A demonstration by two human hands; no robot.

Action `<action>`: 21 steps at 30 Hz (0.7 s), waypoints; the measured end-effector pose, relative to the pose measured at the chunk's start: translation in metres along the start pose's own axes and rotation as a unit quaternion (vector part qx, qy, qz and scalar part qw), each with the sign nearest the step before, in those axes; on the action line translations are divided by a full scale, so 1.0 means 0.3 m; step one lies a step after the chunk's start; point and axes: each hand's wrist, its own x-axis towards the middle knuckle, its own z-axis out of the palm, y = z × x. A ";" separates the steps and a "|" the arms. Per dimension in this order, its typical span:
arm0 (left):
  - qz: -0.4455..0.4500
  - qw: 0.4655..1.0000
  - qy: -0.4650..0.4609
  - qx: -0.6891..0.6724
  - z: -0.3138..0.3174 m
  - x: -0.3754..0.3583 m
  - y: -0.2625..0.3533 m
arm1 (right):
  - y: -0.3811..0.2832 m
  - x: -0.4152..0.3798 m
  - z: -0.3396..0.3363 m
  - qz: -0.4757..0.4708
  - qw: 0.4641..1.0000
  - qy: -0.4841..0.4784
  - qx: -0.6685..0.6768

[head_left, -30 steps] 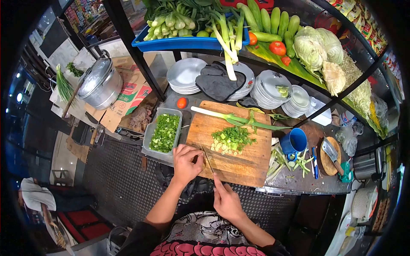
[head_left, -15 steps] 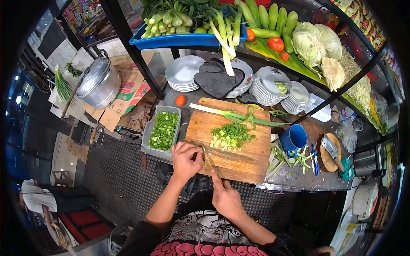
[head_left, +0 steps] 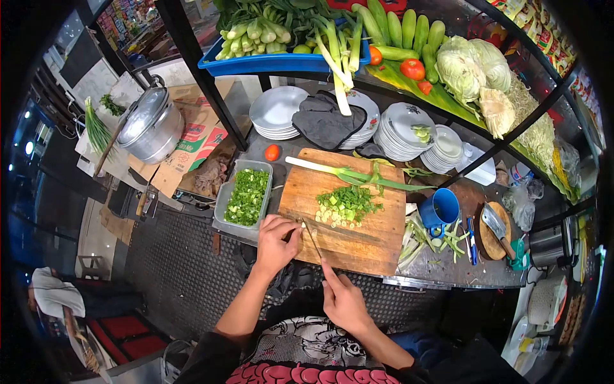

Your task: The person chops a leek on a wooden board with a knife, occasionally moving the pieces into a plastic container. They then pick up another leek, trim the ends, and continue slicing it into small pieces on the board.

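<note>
My right hand [head_left: 345, 299] is wrapped round the handle of a knife [head_left: 313, 239], its narrow blade pointing up and left over the wooden cutting board [head_left: 377, 246]. At the board's left edge, my left hand [head_left: 277, 242] is closed, fingertips pinched close to the blade tip. A small pale bit shows by those fingertips, too small to name. Chopped green leek [head_left: 348, 203] lies in a pile on the board, with pale rings at its near side. Across the board's far part rests a whole leek [head_left: 332, 169]. Left of the board stands a plastic tub [head_left: 222, 208] of chopped greens.
A tomato [head_left: 272, 152] lies behind the tub. Stacked plates [head_left: 279, 109] line the back. To the right are a blue mug [head_left: 440, 208], leek trimmings [head_left: 414, 235] and a cleaver [head_left: 494, 221] on a round board. A blue tray [head_left: 281, 64] of vegetables sits above.
The knife has swung slightly, its blade now more slanted to the left and a little apart from my left fingertips. My right hand has shifted slightly; the chopped pile looks the same.
</note>
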 end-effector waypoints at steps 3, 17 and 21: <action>0.003 1.000 0.002 0.008 0.004 0.002 -0.002 | 0.010 0.008 0.023 0.004 1.000 -0.004 -0.002; 0.003 0.999 0.001 0.049 0.024 0.003 -0.008 | 0.027 0.081 0.082 -0.034 0.994 0.015 -0.099; 0.008 0.999 0.005 0.045 0.020 0.004 -0.004 | 0.034 -0.010 0.033 -0.021 0.996 0.003 -0.083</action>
